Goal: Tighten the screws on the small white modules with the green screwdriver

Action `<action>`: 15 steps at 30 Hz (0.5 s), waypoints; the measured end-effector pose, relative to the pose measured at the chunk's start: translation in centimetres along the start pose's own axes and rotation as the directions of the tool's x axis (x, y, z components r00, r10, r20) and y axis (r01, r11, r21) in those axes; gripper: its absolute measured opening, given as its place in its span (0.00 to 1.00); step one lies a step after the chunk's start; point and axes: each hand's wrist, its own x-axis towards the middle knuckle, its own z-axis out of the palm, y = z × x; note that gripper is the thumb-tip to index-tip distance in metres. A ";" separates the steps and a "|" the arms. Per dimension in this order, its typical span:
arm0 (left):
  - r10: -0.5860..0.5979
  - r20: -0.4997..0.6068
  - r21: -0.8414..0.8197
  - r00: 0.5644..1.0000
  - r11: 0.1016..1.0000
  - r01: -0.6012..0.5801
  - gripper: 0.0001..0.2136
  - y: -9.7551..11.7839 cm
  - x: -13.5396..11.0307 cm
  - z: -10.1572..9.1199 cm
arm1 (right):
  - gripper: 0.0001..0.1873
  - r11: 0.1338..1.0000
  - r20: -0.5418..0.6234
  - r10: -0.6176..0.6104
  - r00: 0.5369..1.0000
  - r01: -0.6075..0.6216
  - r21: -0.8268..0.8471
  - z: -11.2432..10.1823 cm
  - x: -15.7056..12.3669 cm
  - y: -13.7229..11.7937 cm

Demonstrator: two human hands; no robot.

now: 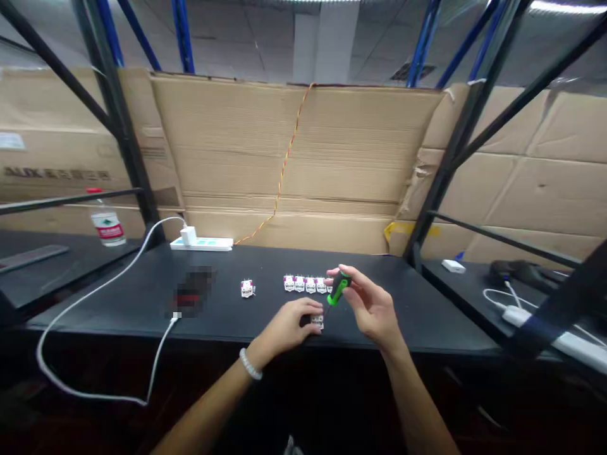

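Near the front edge of the black table, my left hand pinches a small white part between thumb and fingers. My right hand grips a green and black screwdriver by its handle. Its shaft slants down to the left, and the tip is at the white part; I cannot tell whether it touches. Just behind my hands stands a row of several similar white parts with purple edges, its right end partly hidden by my right fingers. Another such part sits alone farther left.
A white power strip lies at the back left, with a charger and white cable looping off the front edge. A blurred-out dark object is at the cable's end. Dark metal posts frame the black table; cardboard stands behind.
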 end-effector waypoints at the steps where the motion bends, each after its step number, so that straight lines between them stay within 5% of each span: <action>1: 0.001 -0.001 -0.001 1.000 1.000 -0.001 0.13 0.0 0.0 0.0 | 0.18 1.000 -0.001 0.010 1.000 -0.010 -0.009 -0.1 0.0 0.0; 9: -0.001 0.005 0.011 1.000 1.000 0.001 0.12 -0.2 0.1 0.1 | 0.19 0.991 -0.206 0.042 0.978 -0.067 -0.117 0.5 0.2 0.0; 15: 0.000 0.001 0.006 1.000 1.000 0.000 0.12 -0.1 0.1 0.2 | 0.16 0.928 -0.292 -0.104 0.951 -0.013 -0.373 1.7 0.1 -0.9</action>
